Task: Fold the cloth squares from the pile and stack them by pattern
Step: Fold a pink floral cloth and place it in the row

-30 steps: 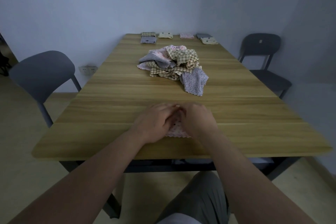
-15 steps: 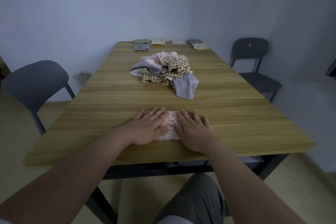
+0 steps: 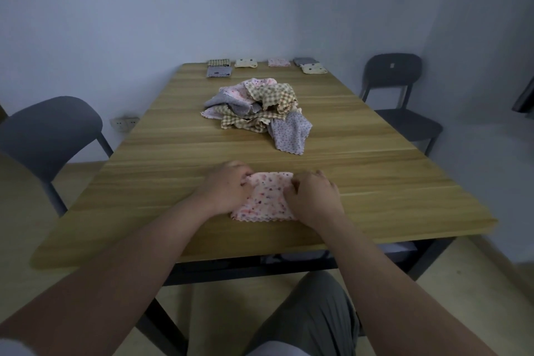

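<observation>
Pink floral cloth (image 3: 265, 196) | left hand (image 3: 228, 191) pinches left edge | right hand (image 3: 312, 196) pinches right edge

Single view only: wide-angle camera on person's head, at near end of desk (image 3: 375, 196), facing forward-down along its length toward far wall (image 3: 260, 9); near edge close.

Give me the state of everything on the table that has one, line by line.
Pink floral cloth: folded, flat near the table's front edge, held at both sides.
Left grip: pinches the cloth's left edge.
Right grip: pinches its right edge.
Cloth pile: crumpled, unfolded, mid-table.
Folded squares: flat at the far end.
</observation>
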### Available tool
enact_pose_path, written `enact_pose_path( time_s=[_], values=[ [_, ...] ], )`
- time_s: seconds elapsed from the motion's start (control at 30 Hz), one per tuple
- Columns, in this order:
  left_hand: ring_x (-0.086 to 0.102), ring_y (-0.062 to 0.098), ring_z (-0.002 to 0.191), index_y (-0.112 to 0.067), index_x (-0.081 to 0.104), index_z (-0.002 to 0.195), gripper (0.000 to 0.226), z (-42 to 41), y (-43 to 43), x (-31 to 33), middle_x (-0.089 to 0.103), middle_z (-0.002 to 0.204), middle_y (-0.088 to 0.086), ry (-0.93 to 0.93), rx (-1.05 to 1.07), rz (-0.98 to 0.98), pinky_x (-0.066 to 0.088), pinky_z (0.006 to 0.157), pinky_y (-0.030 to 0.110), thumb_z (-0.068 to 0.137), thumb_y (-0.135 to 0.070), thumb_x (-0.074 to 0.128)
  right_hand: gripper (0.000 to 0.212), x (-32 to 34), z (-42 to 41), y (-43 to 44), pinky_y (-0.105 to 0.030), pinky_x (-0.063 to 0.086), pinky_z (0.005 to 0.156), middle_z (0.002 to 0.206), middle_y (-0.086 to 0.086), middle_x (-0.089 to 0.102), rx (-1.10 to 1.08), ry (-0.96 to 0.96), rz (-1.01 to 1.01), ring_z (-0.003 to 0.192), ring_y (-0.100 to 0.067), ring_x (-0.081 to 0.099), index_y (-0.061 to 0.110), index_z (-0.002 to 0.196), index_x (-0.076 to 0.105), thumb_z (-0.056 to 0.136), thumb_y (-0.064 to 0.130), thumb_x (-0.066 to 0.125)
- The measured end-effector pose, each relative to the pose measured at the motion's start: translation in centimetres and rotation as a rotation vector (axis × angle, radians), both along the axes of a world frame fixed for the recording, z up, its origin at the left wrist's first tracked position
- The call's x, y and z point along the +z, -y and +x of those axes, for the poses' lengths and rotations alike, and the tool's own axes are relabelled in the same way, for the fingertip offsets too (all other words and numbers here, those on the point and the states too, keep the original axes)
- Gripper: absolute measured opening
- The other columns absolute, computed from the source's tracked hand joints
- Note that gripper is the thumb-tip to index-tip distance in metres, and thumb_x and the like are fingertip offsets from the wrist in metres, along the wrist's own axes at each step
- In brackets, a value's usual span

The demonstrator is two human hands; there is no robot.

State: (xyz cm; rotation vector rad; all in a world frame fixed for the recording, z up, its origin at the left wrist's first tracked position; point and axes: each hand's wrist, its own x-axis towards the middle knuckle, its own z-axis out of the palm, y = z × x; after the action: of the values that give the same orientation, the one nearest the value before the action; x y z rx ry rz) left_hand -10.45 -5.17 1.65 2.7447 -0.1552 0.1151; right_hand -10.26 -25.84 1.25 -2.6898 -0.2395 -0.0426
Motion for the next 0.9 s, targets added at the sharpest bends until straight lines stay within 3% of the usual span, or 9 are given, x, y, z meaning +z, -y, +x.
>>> enact_pose_path(
  time_s=[0.07, 0.17, 0.27, 0.33, 0.47, 0.6, 0.73, 0.9],
  values=[
    [0.057, 0.015, 0.11, -0.021, 0.067, 0.113, 0.023, 0.3, 0.2, 0.3, 0.062, 0.121, -0.003, 0.008, 0.011, -0.018, 0.049, 0.091, 0.034, 0.094, -0.028, 0.058, 0.02, 0.6, 0.2, -0.3, -0.042, 0.045, 0.103, 0.117, -0.005, 0.068, -0.006, -0.021, 0.122, 0.123, -0.03, 0.056, 0.022, 0.108, 0.067, 0.094, 0.033, 0.056],
    [0.06, 0.015, 0.095, -0.025, 0.063, 0.098, 0.01, 0.1, 0.5, 1.2, 0.062, 0.104, -0.008, -0.018, 0.051, -0.092, 0.05, 0.077, 0.034, 0.087, -0.026, 0.064, 0.023, 1.5, 0.3, -0.5, -0.038, 0.054, 0.088, 0.107, -0.001, 0.07, -0.006, -0.085, 0.288, 0.104, -0.024, 0.063, 0.023, 0.112, 0.065, 0.089, 0.025, 0.064],
    [0.061, 0.012, 0.087, -0.027, 0.059, 0.093, 0.015, 0.2, 0.7, 1.8, 0.063, 0.095, -0.009, -0.04, 0.117, -0.236, 0.048, 0.071, 0.034, 0.084, -0.017, 0.067, 0.015, 2.0, 0.9, -0.3, -0.024, 0.048, 0.054, 0.093, 0.005, 0.066, -0.011, -0.097, 0.527, 0.079, -0.012, 0.064, 0.025, 0.106, 0.058, 0.092, 0.022, 0.064],
    [0.063, 0.015, 0.083, -0.025, 0.06, 0.093, 0.021, 1.2, 0.8, 2.2, 0.067, 0.091, -0.005, -0.056, 0.172, -0.43, 0.048, 0.071, 0.035, 0.082, -0.01, 0.069, 0.02, 2.0, 2.4, 0.0, -0.018, 0.044, 0.047, 0.089, 0.007, 0.065, -0.019, -0.169, 0.719, 0.067, -0.005, 0.062, 0.027, 0.109, 0.057, 0.092, 0.021, 0.067],
    [0.064, 0.015, 0.086, -0.021, 0.065, 0.098, 0.041, 4.4, 1.0, 2.9, 0.07, 0.096, 0.001, -0.085, 0.264, -0.856, 0.049, 0.072, 0.031, 0.063, -0.004, 0.078, 0.034, 3.1, 6.4, 1.3, -0.025, 0.056, 0.059, 0.091, 0.004, 0.066, 0.034, -0.317, 0.924, 0.071, -0.01, 0.065, 0.028, 0.113, 0.061, 0.088, 0.01, 0.074],
    [0.069, 0.026, 0.107, -0.018, 0.072, 0.112, 0.053, 7.8, 1.4, 4.3, 0.071, 0.116, 0.011, -0.167, 0.333, -1.11, 0.054, 0.094, 0.04, 0.068, 0.011, 0.078, 0.016, 4.3, 10.9, 2.4, -0.033, 0.06, 0.07, 0.086, 0.002, 0.075, 0.052, -0.407, 0.948, 0.079, -0.014, 0.071, 0.02, 0.092, 0.076, 0.084, 0.007, 0.078],
    [0.072, 0.025, 0.106, -0.004, 0.07, 0.112, 0.049, 10.2, 2.9, 7.7, 0.077, 0.107, 0.011, -0.295, 0.423, -1.187, 0.053, 0.098, 0.04, 0.064, 0.0, 0.079, 0.008, 7.2, 14.0, 3.4, -0.046, 0.061, 0.077, 0.078, -0.001, 0.075, -0.003, -0.485, 0.982, 0.069, -0.016, 0.07, 0.014, 0.084, 0.076, 0.087, 0.02, 0.08],
    [0.073, 0.029, 0.102, -0.001, 0.071, 0.11, 0.025, 11.9, 5.2, 15.9, 0.076, 0.107, 0.014, -0.316, 0.454, -1.25, 0.055, 0.092, 0.043, 0.086, 0.005, 0.068, 0.016, 15.3, 15.7, 5.1, -0.055, 0.061, 0.078, 0.09, -0.011, 0.077, -0.037, -0.53, 0.918, 0.077, -0.026, 0.073, 0.014, 0.088, 0.076, 0.091, 0.029, 0.076]
  ],
)
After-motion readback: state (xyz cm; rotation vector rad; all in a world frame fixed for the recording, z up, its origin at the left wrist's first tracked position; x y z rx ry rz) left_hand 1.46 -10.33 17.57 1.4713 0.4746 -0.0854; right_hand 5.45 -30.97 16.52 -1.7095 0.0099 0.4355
